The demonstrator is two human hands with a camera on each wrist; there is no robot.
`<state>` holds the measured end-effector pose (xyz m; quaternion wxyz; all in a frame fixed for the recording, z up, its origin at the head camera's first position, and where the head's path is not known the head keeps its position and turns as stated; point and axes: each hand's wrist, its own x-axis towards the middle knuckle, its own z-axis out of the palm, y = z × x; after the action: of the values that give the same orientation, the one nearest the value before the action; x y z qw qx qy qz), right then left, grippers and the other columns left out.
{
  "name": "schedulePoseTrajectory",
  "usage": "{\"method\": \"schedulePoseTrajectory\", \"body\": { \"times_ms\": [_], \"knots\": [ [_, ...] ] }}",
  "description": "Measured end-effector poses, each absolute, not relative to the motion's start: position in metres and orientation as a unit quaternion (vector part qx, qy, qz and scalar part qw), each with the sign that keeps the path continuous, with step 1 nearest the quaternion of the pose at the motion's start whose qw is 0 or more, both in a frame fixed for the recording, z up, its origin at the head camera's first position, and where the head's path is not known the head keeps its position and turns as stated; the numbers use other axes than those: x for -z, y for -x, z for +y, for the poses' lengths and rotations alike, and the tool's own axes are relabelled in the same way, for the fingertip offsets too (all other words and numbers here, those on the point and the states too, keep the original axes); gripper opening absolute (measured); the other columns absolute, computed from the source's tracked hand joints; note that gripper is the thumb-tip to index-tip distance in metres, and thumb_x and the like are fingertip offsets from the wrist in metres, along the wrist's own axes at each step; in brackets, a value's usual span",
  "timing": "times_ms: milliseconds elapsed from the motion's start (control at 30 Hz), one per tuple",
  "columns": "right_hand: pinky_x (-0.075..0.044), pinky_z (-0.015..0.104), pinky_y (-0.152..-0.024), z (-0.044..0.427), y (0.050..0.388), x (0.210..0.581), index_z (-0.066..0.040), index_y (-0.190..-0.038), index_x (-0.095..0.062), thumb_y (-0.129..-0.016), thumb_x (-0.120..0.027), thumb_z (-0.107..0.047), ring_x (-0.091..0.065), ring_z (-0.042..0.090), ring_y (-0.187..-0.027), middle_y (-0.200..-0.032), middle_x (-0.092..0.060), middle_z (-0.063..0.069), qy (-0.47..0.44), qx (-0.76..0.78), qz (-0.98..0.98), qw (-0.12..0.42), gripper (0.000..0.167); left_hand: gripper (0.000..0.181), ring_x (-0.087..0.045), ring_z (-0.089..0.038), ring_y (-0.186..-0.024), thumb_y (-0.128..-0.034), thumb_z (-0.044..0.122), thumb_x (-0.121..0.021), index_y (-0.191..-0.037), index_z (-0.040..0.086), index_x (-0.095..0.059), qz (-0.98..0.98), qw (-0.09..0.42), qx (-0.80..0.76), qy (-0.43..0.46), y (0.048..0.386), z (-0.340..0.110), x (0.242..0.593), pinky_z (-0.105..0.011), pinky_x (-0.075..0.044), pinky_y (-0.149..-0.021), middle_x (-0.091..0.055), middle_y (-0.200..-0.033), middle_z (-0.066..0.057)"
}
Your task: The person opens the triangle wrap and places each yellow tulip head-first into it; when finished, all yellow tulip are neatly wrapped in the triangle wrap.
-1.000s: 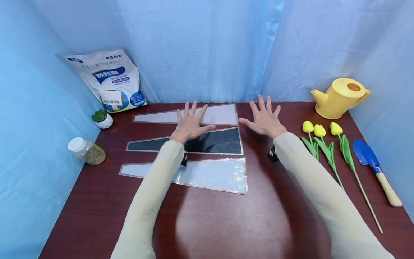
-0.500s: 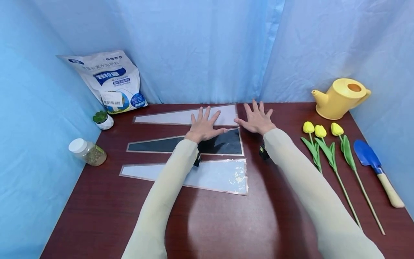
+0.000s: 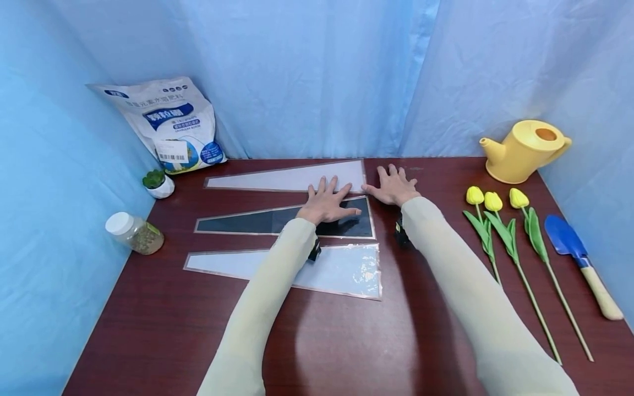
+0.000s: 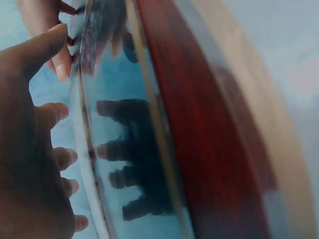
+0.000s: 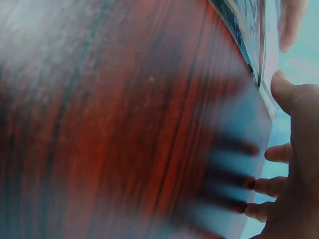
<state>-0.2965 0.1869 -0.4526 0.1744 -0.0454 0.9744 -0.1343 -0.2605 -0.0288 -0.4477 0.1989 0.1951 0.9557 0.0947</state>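
Note:
My left hand is spread palm down over the dark strip, its fingertips reaching the far white strip. In the left wrist view, a gap shows between its fingers and their reflections in the glossy dark surface. Just right of the far strip's wide end, my right hand is spread with its thumb at that strip's corner. The right wrist view has its fingertips close to the dark red table; contact is hard to judge. A near white strip lies partly under the left sleeve. Neither hand holds anything.
At the left stand a fertilizer bag, a small potted succulent and a white-lidded jar. Along the right are a yellow watering can, three yellow tulips and a blue trowel. Blue curtains enclose the table.
The left hand has shifted right and nearer to me, off the middle of the far strip. The right hand has come a little left and lower. The strips lie where they were.

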Motion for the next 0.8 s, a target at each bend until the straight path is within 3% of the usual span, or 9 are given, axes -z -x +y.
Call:
{"method": "schedulePoseTrajectory", "body": {
  "times_ms": [433, 800],
  "knots": [
    [-0.019, 0.080, -0.109, 0.183, 0.297, 0.455, -0.005, -0.156, -0.025, -0.098, -0.048, -0.060, -0.015, 0.053, -0.148, -0.161, -0.018, 0.030, 0.033, 0.112, 0.983, 0.142, 0.083, 0.084, 0.006, -0.038, -0.158, -0.0924, 0.075, -0.040, -0.161, 0.037, -0.011, 0.953, 0.210, -0.101, -0.194, 0.258, -0.027, 0.453, -0.064, -0.005, -0.125, 0.006, -0.171, -0.006],
    [-0.016, 0.079, -0.111, 0.176, 0.301, 0.460, -0.006, -0.149, -0.039, -0.092, -0.064, -0.054, -0.017, 0.050, -0.148, -0.159, -0.024, 0.027, -0.019, 0.193, 0.976, 0.099, 0.079, 0.083, 0.007, -0.038, -0.158, -0.0917, 0.076, -0.040, -0.160, 0.040, -0.011, 0.953, 0.215, -0.096, -0.193, 0.260, -0.027, 0.455, -0.064, -0.005, -0.125, 0.006, -0.171, -0.006]
  ]
}}
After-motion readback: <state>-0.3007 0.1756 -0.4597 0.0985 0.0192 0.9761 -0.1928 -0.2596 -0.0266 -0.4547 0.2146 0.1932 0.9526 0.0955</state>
